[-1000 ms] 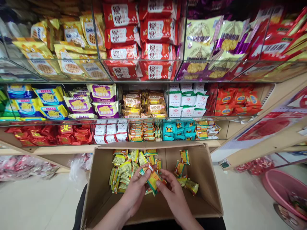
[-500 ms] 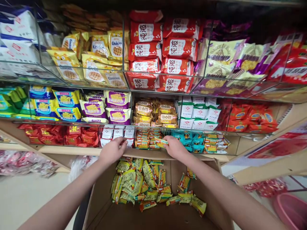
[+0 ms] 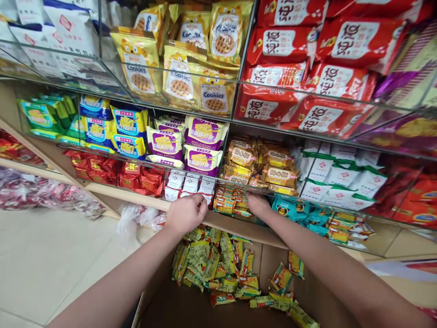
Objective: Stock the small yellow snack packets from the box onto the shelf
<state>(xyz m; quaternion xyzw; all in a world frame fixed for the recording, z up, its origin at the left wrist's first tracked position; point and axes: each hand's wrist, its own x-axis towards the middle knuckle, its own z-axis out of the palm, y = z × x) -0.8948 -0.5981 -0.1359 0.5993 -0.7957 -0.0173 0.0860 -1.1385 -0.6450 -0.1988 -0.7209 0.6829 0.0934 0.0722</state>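
My right hand point(image 3: 258, 205) reaches into a low bin of small orange-and-green snack packets point(image 3: 230, 200). Its fingertips are hidden behind the packets and shelf edge, so what it holds does not show. My left hand point(image 3: 187, 212) is closed, with curled fingers, by the front edge of the shelf next to small white packets point(image 3: 191, 183). Whatever lies inside that fist is hidden. Below both forearms stands an open cardboard box point(image 3: 164, 303), with loose yellow-green wrapped snacks point(image 3: 205, 259) scattered in it.
Glass-fronted shelves hold yellow cookie bags point(image 3: 138, 68), red biscuit packs point(image 3: 273, 45) and purple soda biscuits point(image 3: 203, 159). Teal packets point(image 3: 287, 207) lie right of my right hand. Plastic-bagged goods point(image 3: 44, 193) sit at lower left above the tiled floor point(image 3: 44, 269).
The view has moved closer and turned, so the shelves look larger. My right hand, earlier holding an orange-and-green snack packet at the bin's front, has gone deeper into the bin. My left hand stays curled.
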